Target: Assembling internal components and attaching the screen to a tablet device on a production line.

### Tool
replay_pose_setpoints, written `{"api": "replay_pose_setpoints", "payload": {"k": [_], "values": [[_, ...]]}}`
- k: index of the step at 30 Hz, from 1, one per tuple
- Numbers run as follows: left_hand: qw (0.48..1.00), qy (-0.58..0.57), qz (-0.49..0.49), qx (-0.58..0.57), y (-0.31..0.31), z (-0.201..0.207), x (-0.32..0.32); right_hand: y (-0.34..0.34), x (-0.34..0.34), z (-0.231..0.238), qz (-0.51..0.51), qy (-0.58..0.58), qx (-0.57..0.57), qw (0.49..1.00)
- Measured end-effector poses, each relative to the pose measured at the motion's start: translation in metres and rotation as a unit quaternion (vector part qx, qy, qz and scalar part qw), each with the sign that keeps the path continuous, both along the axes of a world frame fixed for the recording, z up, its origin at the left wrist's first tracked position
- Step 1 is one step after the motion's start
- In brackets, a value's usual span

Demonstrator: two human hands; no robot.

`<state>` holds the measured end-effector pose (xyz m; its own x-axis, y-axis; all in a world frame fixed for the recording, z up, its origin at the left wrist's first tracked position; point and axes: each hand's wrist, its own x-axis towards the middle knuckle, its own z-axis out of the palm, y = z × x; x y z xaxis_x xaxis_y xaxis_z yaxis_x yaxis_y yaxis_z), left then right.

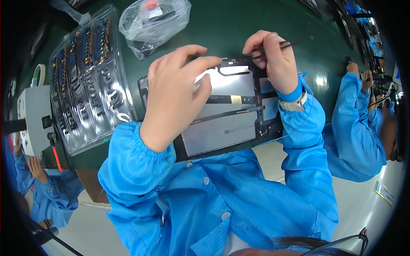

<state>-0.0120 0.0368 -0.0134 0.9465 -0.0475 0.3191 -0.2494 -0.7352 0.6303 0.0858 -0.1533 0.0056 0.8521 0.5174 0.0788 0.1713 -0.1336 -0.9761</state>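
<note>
An opened tablet-like device (pixel 232 136) lies in front of me, its inside up, with silvery flat panels, a dark frame and a gold-coloured patch. My left hand (pixel 177 89) reaches over its left part. The fingers are apart, and the index fingertip is at small parts along the far edge. In my right hand (pixel 277 59) are dark tweezers (pixel 285 44), pinched between thumb and fingers, with the tips down at the far edge near the right corner. A blue wrist strap (pixel 289 94) and a watch circle my right wrist.
A clear plastic tray (pixel 128 100) of small parts lies to the left, beside a grey box (pixel 36 119) with an orange-red cable. A clear plastic bag (pixel 153 25) sits beyond the device on the green table (pixel 239 21). Co-workers in blue sleeves (pixel 354 128) are at both sides.
</note>
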Motion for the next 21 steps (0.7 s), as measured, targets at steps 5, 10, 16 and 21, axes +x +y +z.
{"api": "replay_pose_setpoints", "payload": {"k": [5, 10, 16, 21], "values": [[1.0, 0.028, -0.009, -0.01, 0.0, 0.005, -0.003, 0.002, -0.005, 0.004, 0.024, 0.041, -0.039, 0.998], [0.997, 0.038, 0.009, 0.068, -0.005, 0.009, 0.001, -0.002, 0.002, -0.006, 0.058, -0.092, -0.024, 0.994], [0.991, 0.062, 0.002, 0.121, -0.007, 0.011, 0.001, -0.003, 0.006, -0.01, 0.049, -0.146, -0.028, 0.988], [0.987, 0.047, -0.003, 0.155, -0.009, 0.013, -0.001, -0.001, 0.001, -0.004, 0.033, -0.019, 0.039, 0.999]]}}
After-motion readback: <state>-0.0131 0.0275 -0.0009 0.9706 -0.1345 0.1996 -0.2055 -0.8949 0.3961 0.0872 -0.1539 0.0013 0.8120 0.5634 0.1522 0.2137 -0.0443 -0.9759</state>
